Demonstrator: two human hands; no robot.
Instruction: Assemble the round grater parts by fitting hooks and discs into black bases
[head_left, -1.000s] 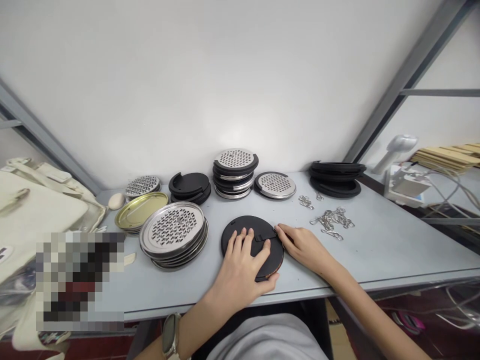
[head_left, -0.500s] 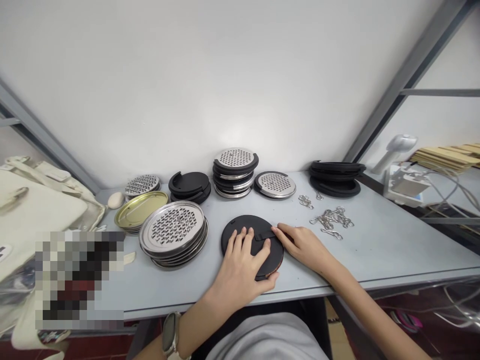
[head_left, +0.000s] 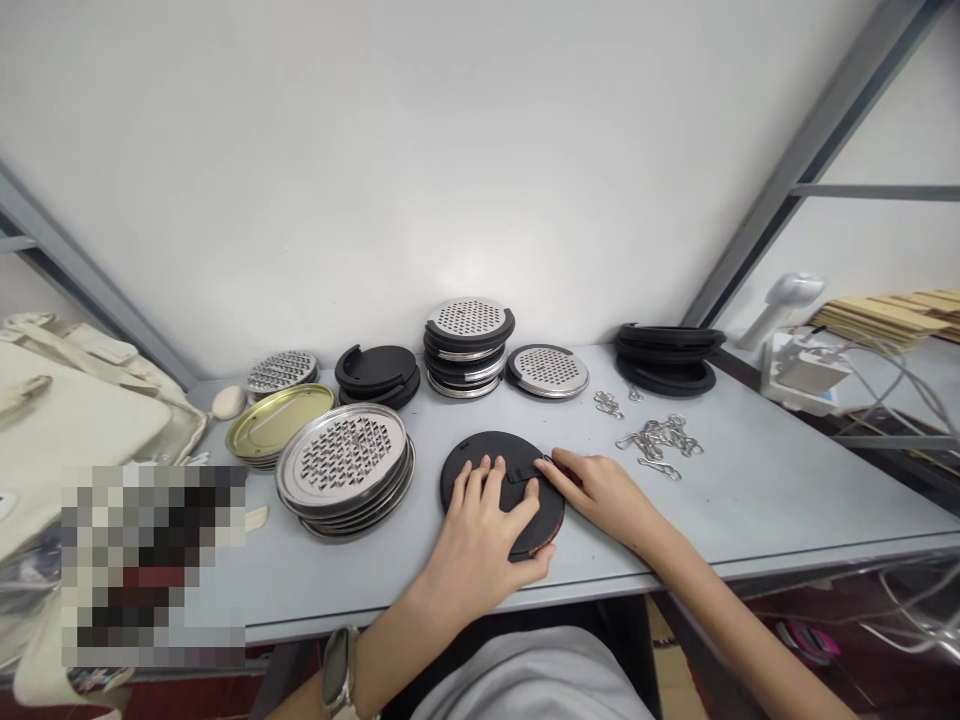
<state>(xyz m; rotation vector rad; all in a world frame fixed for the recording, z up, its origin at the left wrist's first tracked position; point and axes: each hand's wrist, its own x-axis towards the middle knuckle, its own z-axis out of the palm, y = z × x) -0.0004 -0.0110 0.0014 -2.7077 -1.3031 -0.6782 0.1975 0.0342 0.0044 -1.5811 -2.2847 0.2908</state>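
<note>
A round black disc lies on the table in front of me. My left hand is spread over it, fingertips on its top face and thumb at its near right edge. My right hand is closed at the disc's right side, its fingers on a short black strip that lies across the top. The strip's right end is partly hidden under those fingers. Left of the disc stands a stack of round metal graters.
A gold-coloured lid and black holders stand farther left. Behind are a stack of graters in black holders and another grater. Metal hooks and black rings lie right. A scanner stands beyond.
My right fingertips have shifted slightly left along the black strip, covering more of it. My left hand stays on the disc. The view has shifted a little.
</note>
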